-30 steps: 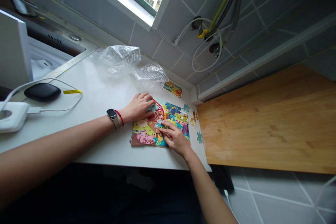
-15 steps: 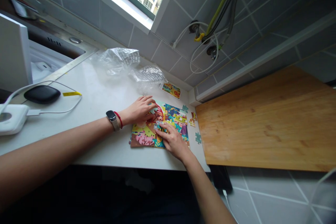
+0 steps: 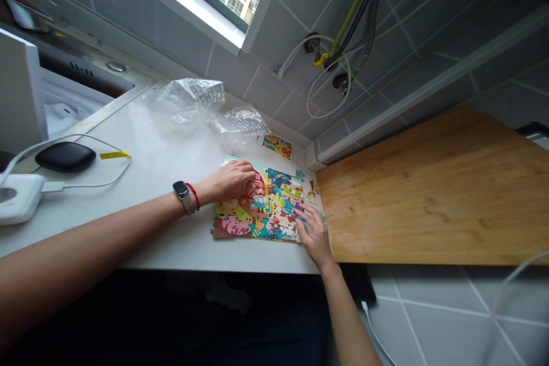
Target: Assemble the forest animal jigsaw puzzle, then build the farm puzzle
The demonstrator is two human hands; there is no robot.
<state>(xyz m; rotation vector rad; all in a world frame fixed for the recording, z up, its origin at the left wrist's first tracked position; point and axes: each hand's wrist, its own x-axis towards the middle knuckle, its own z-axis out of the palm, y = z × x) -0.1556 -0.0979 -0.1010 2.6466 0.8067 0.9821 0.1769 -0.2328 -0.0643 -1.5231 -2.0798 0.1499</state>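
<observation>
A colourful jigsaw puzzle (image 3: 266,209) lies on the white counter (image 3: 167,160) near its front edge. My left hand (image 3: 229,181), with a watch and a red band at the wrist, rests on the puzzle's upper left corner with its fingers curled down on it. Flat and with spread fingers, my right hand (image 3: 315,231) lies at the puzzle's right edge, over the spot where a loose teal piece lay. Two loose pieces (image 3: 311,190) sit just right of the puzzle. A small picture card (image 3: 277,146) lies behind it.
Crumpled clear plastic bags (image 3: 201,106) lie behind the puzzle. A black pod (image 3: 65,156), a white charger (image 3: 17,197) with its cable and a yellow tag (image 3: 115,155) are at the left. A wooden board (image 3: 433,189) adjoins the counter on the right. Cables hang on the tiled wall.
My right hand has moved from the puzzle's middle to its right edge and spread flat there. My left hand has stayed on the upper left corner. The camera shifted slightly.
</observation>
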